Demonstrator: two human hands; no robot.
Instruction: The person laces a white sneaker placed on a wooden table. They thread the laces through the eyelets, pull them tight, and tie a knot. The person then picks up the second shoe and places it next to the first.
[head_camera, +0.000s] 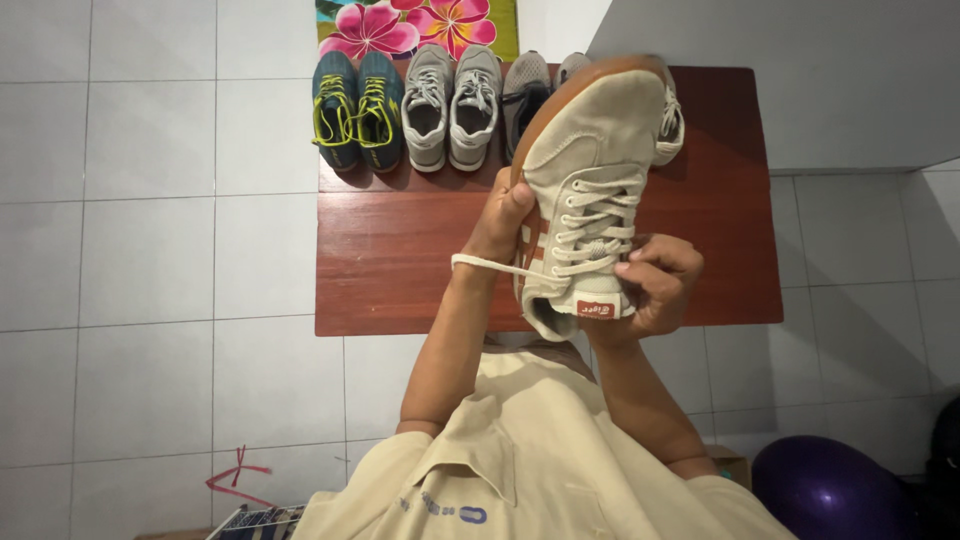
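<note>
L hand (503, 222) gripping beige sneaker (590, 190) side | R hand (655, 285) pinching lace (500, 267) at tongue | wooden surface (400, 260) beneath, bare near edge | shoe pairs (430, 105) at far edge beyond hands | tiled floor (150, 250) open to L

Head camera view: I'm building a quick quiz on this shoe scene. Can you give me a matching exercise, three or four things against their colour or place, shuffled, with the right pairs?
Things:
1. held shoe
2. pair with yellow-green laces
3. grey pair
4. ball

Descriptions:
A. purple, on the floor at lower right
B. beige with orange stripes, raised in the left hand and right hand
C. teal, leftmost on the low wooden table
D. on the table just right of the teal pair

Pairs: 1-B, 2-C, 3-D, 4-A
</note>
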